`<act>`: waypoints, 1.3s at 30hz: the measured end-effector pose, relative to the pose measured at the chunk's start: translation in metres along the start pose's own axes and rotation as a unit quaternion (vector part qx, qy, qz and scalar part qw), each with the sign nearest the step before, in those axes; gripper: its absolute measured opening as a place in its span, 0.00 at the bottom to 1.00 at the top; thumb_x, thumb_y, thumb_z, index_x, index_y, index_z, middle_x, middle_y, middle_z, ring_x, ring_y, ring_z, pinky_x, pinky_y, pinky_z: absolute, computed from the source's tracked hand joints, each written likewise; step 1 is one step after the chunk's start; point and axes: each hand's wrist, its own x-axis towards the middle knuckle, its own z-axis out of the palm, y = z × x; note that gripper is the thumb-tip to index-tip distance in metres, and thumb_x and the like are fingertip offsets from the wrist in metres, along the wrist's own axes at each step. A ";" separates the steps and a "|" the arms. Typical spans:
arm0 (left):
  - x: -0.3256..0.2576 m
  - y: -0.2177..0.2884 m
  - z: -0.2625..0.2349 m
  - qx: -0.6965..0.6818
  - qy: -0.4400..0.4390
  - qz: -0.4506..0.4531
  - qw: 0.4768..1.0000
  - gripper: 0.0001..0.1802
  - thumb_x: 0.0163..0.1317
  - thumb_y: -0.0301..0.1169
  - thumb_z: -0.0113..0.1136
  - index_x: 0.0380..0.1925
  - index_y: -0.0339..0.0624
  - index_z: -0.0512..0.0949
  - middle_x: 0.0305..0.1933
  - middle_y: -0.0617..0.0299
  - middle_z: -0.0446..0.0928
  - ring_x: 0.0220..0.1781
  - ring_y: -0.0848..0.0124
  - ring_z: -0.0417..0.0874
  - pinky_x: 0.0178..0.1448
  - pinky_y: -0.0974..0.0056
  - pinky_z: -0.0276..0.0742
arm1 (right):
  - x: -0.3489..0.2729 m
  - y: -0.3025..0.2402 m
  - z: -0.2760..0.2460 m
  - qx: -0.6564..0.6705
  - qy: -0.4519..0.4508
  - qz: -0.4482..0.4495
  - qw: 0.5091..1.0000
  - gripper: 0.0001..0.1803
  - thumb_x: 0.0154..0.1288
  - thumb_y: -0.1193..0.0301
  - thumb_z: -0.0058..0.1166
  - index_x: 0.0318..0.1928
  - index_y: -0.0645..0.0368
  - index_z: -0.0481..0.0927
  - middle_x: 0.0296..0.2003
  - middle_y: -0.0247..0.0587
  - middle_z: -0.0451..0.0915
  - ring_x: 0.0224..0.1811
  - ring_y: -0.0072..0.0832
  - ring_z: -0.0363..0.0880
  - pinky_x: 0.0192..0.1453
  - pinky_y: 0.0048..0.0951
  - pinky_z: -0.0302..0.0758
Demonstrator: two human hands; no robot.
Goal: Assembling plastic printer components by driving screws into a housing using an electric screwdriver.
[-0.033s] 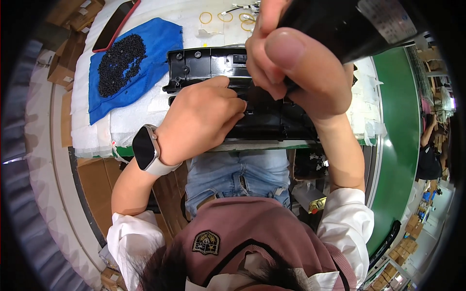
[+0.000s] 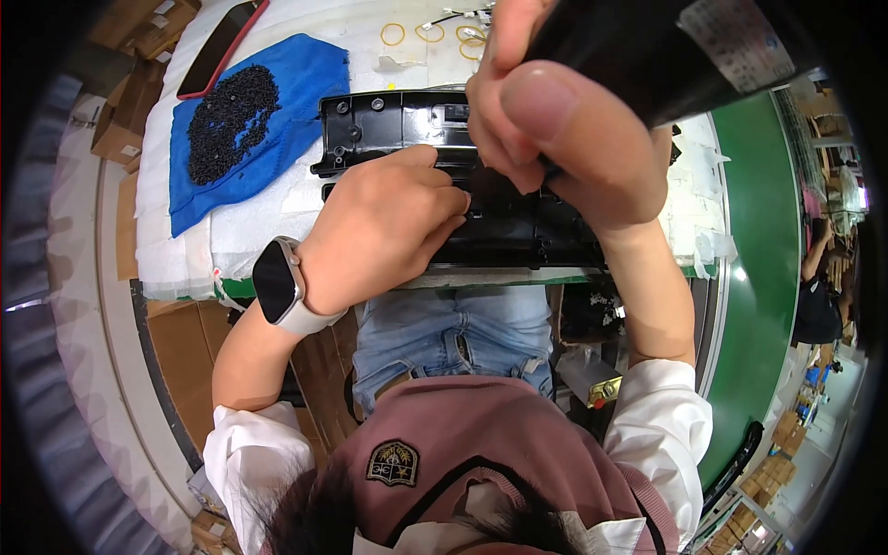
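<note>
The right hand (image 2: 564, 139) is fisted around a black tool (image 2: 666, 51) angled down toward the black panel (image 2: 481, 185), which lies long-axis left to right on the white bench (image 2: 250, 240), while the left hand (image 2: 379, 227), fingers curled, presses on the panel beside a blue cloth (image 2: 268, 129) heaped with screws (image 2: 227, 120).

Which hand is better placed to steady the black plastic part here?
Left hand: it lies flat on the black plastic part. The right hand is wrapped around a black power tool.
</note>
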 end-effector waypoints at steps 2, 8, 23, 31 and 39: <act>0.000 0.000 -0.002 0.007 0.022 0.003 1.000 0.03 0.48 0.27 0.63 0.23 0.39 0.79 0.24 0.59 0.76 0.34 0.61 0.76 0.36 0.59 0.75 | 0.005 0.000 0.003 -0.001 0.000 0.003 1.000 0.22 0.51 0.63 0.66 0.43 0.59 0.71 0.25 0.32 0.72 0.29 0.19 0.72 0.34 0.22 0.67; 0.004 -0.002 -0.003 0.034 -0.024 -0.004 0.999 0.05 0.49 0.28 0.59 0.19 0.42 0.78 0.23 0.59 0.77 0.35 0.60 0.78 0.38 0.58 0.75 | 0.013 0.010 0.005 0.047 -0.045 -0.110 0.992 0.10 0.62 0.70 0.49 0.39 0.61 0.65 0.13 0.32 0.62 0.11 0.20 0.59 0.16 0.21 0.58; -0.059 -0.106 -0.074 0.315 0.167 -0.367 0.859 0.08 0.52 0.30 0.66 0.31 0.39 0.81 0.34 0.54 0.77 0.37 0.56 0.80 0.39 0.57 0.76 | -0.028 -0.029 -0.053 0.240 -0.067 -0.186 0.950 0.21 0.57 0.62 0.62 0.40 0.57 0.63 0.15 0.26 0.71 0.09 0.15 0.69 0.19 0.18 0.69; -0.059 -0.116 -0.067 0.283 0.270 -0.291 0.873 0.06 0.55 0.28 0.63 0.26 0.37 0.79 0.28 0.53 0.76 0.29 0.57 0.79 0.33 0.59 0.73 | -0.029 -0.025 -0.052 0.203 -0.073 -0.172 0.961 0.24 0.62 0.55 0.58 0.46 0.56 0.63 0.18 0.26 0.68 0.11 0.16 0.67 0.22 0.21 0.69; -0.042 -0.089 -0.066 0.081 0.306 -0.272 0.909 0.04 0.57 0.25 0.63 0.30 0.36 0.82 0.29 0.58 0.79 0.26 0.70 0.77 0.33 0.69 0.71 | -0.018 -0.039 -0.037 0.205 -0.034 -0.122 0.971 0.25 0.60 0.58 0.58 0.48 0.60 0.64 0.22 0.27 0.68 0.15 0.18 0.68 0.33 0.27 0.68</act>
